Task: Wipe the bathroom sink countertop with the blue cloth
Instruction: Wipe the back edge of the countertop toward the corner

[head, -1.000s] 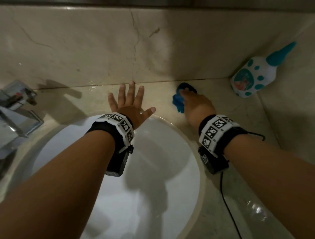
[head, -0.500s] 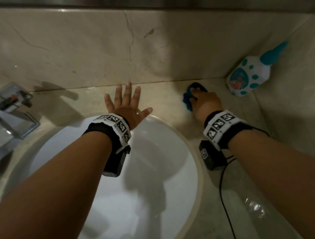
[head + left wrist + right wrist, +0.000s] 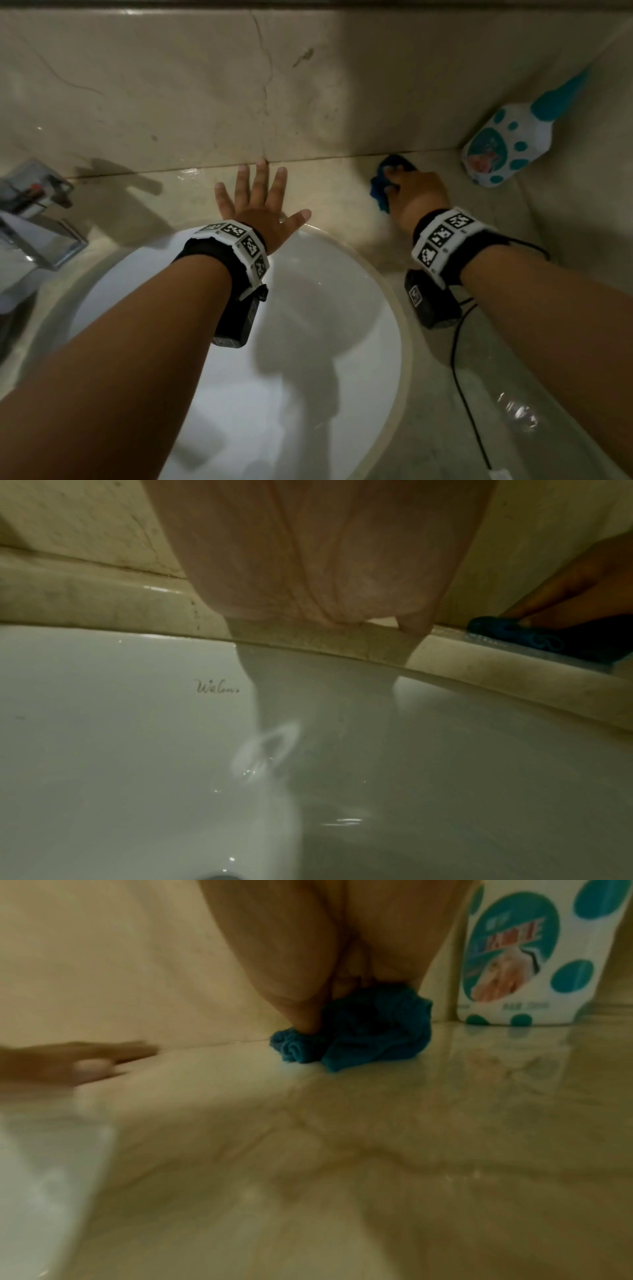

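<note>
The blue cloth (image 3: 378, 192) is bunched up on the beige marble countertop (image 3: 337, 186), right at the seam with the back wall. My right hand (image 3: 416, 197) grips the blue cloth (image 3: 371, 1033) with curled fingers and presses it down, with the thumb tucked into the folds. My left hand (image 3: 259, 202) lies flat on the counter behind the white sink basin (image 3: 308, 359), fingers straight and spread, fingertips near the wall. In the left wrist view the cloth (image 3: 507, 633) shows at the right under the right hand (image 3: 565, 588).
A white bottle with teal dots and a teal cap (image 3: 507, 147) stands in the corner just right of the cloth; the bottle (image 3: 524, 961) is close to the cloth. A chrome faucet (image 3: 30, 212) sits at the far left. A black cable (image 3: 457, 342) trails over the wet counter.
My right hand has slid the cloth to the right along the back wall, closer to the bottle. My left hand has stayed flat in the same place.
</note>
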Available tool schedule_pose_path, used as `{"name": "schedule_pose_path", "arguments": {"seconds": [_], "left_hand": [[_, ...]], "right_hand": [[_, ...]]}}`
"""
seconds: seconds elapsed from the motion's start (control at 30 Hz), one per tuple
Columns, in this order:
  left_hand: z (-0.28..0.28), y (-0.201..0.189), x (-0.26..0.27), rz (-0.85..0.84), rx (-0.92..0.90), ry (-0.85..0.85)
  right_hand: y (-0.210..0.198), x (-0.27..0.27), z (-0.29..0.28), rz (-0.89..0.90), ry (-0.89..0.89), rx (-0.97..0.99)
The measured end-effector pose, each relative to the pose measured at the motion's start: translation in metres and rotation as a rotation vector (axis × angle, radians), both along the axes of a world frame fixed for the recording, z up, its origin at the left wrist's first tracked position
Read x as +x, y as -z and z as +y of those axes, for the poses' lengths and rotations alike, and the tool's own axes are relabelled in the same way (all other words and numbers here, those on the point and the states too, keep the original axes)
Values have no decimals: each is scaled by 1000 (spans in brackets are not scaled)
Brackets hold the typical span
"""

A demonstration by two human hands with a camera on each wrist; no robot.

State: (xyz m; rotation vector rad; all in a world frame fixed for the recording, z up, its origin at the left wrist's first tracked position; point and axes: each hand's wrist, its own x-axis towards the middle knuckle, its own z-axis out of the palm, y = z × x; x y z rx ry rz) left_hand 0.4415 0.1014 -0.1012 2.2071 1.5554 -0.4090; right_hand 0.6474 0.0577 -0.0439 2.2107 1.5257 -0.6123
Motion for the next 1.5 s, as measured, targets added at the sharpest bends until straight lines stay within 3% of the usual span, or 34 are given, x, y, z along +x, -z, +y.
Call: {"name": "schedule_pose_path", "arguments": {"seconds": [0.1,0.17,0.37,0.43,0.53,0.67,0.8,0.9,1.0,1.3,1.5], "left_hand": [[0,-1,0,-3,2,-1],[0,-2,1,2,-3,-3],[2,-1,2,30,-5,-7],[2,-1,1,26,-7,-3],[1,-1,1,16,-3,2],[1,-1,1,8,-5,1],[2,-1,2,19,-13,0],[0,-2,3,28,-1,-10],[-1,-2,3,22,6,-18],[1,0,4,31,17,-25],[1,1,3,24,7,-17]], "right_hand": [[9,-24,-29,113,0,257],[10,-45,-35,211,-59,320],[4,-64,14,163,-231,-32],[2,-57,15,158,-242,-15],[3,-44,6,254,-54,-2],[14,-39,-22,196,-37,296],[10,-54,-30,239,-131,176],[10,-67,-15,257,-182,198],[10,-73,12,228,-237,17],[18,-70,40,215,-238,158],[20,-67,42,200,-239,118]]}}
